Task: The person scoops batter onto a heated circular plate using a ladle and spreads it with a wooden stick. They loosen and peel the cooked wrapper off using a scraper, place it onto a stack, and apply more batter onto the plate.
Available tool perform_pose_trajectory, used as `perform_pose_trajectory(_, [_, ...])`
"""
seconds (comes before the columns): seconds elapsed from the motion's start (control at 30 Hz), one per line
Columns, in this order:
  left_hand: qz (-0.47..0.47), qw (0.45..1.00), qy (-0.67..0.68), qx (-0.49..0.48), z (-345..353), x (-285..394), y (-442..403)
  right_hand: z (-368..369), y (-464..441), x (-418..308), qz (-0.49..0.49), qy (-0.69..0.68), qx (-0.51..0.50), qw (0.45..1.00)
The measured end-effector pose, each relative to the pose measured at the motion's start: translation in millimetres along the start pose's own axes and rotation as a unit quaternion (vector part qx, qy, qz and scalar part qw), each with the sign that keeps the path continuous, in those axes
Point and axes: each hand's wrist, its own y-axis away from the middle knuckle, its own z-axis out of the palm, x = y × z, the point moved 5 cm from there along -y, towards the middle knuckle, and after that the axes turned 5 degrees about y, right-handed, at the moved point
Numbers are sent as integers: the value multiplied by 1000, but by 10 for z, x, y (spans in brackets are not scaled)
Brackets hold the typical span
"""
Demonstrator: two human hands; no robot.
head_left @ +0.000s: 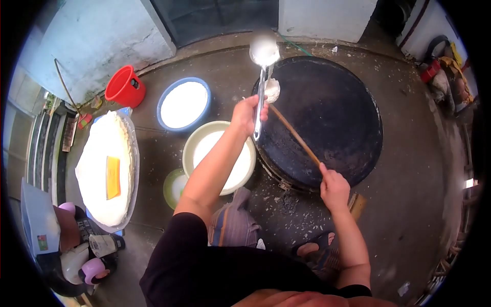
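Note:
My left hand (246,115) is closed round the handle of a metal ladle (261,92), whose bowl holds white stuff above the griddle's back left edge. My right hand (335,188) grips the lower end of a wooden stick (296,135) that slants up and left over the large round black griddle (327,117). A whitish lump (272,90) shows by the stick's far end, beside the ladle handle. Under my left forearm stands a cream basin (249,162) with white liquid in it.
Behind the cream basin stands a blue-rimmed basin (205,110) of white stuff, with a red bucket (125,87) farther left. A green bowl (169,190) sits at the near left. A pale stack (99,169) bearing an orange piece (113,177) lies on the left.

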Motion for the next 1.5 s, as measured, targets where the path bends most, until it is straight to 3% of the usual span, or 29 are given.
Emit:
perform_pose_trajectory(0.03, [-31,995,62,-70,102,57,36,72,6,-48,-71,58,6,996])
perform_pose_trajectory(0.07, [-32,995,62,-69,112,119,53,174,-13,-23,-71,58,5,996])
perform_pose_trajectory(0.13, [-129,944,242,-184,310,183,165,354,-111,-42,-137,110,36,984])
perform_pose_trajectory(0.17, [-147,931,281,-178,368,213,245,411,-187,-48,-147,115,45,981])
perform_pose_trajectory(0.2, [-148,931,281,-179,364,225,271,448,-282,-46,-147,116,45,981])
perform_pose_trajectory(0.3, [-237,849,407,-240,423,262,423,519,-609,-50,-144,184,58,971])
perform_pose_trajectory(0.4, [-261,823,439,-250,302,290,580,551,-870,-21,-109,185,49,975])
perform_pose_trajectory(0.43, [-262,823,438,-251,214,291,656,616,-905,106,3,3,44,999])
perform_pose_trajectory(0.47, [-250,832,428,-249,90,288,737,693,-912,234,114,-179,38,976])
perform_pose_trajectory(0.5, [-238,841,416,-249,-41,283,817,841,-832,258,234,-418,-74,875])
perform_pose_trajectory(0.53, [-225,850,406,-249,-164,269,894,825,-748,171,233,-417,-71,875])
perform_pose_trajectory(0.57, [-224,850,405,-252,-265,240,967,744,-693,-1,135,-265,-48,954])
perform_pose_trajectory(0.6, [-207,867,401,-213,-419,181,1025,695,-655,-147,34,-103,-25,994])
perform_pose_trajectory(0.67, [-192,882,396,-170,-735,39,1127,687,-825,-100,9,82,-24,996])
perform_pose_trajectory(0.73, [-189,896,391,-95,-1101,-132,1194,630,-1026,13,27,87,1,996])
perform_pose_trajectory(0.77, [-191,896,390,-95,-1226,-196,1274,609,-1043,28,78,3,-15,997])
perform_pose_trajectory(0.83, [-172,899,403,13,-1527,-329,1420,666,-897,-1,59,-86,9,995])
perform_pose_trajectory(0.87, [-172,899,403,10,-1613,-387,1504,633,-775,-78,44,-98,6,994])
perform_pose_trajectory(0.93, [-145,895,411,93,-1849,-514,1624,665,-762,-53,33,-58,-20,998])
perform_pose_trajectory(1.0, [-151,888,420,110,-2017,-641,1661,658,-927,169,34,105,13,994])
perform_pose_trajectory(1.03, [-157,881,429,127,-2082,-711,1685,668,-1036,267,69,105,-3,992])
perform_pose_trajectory(1.07, [-161,881,427,128,-2124,-769,1700,750,-1001,282,74,106,-5,992])
perform_pose_trajectory(1.13, [-155,865,460,127,-2148,-820,1667,863,-1014,275,124,-126,70,982])
perform_pose_trajectory(1.2, [-161,865,463,109,-2212,-862,1651,711,-887,29,98,-63,-44,992])
perform_pose_trajectory(1.27, [-168,863,467,93,-2250,-879,1585,796,-935,232,55,47,-6,997])
perform_pose_trajectory(1.33, [-177,859,471,89,-2220,-914,1596,685,-1156,477,75,102,49,991])
perform_pose_trajectory(1.4, [-189,855,475,83,-2213,-928,1595,725,-1212,472,159,18,15,987])
perform_pose_trajectory(1.47, [-199,852,479,70,-2185,-910,1570,950,-1073,325,118,-111,80,984])
perform_pose_trajectory(1.5, [-194,855,473,87,-2183,-918,1567,874,-1035,94,81,-73,38,993])
